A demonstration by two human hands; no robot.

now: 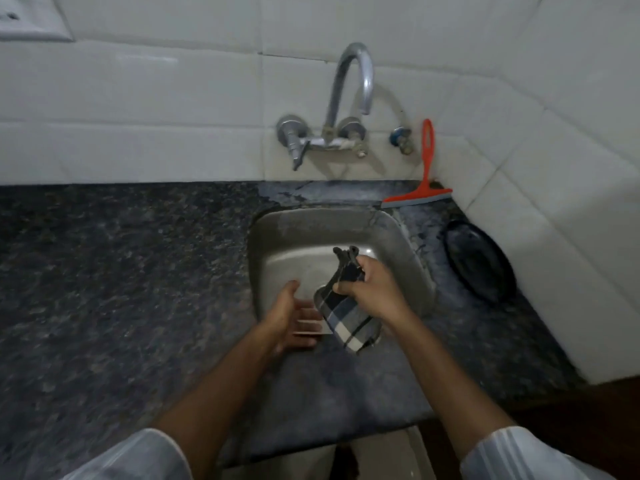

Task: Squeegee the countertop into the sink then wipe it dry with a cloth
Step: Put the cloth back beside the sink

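Head view: right hand point(372, 289), fingers closed on checked cloth point(346, 318) over sink point(277, 230) front edge; long axis hangs down-left. Left hand point(291, 318) open just left, nearer surface point(121, 271). Squeegee point(424, 181) far behind fingers.
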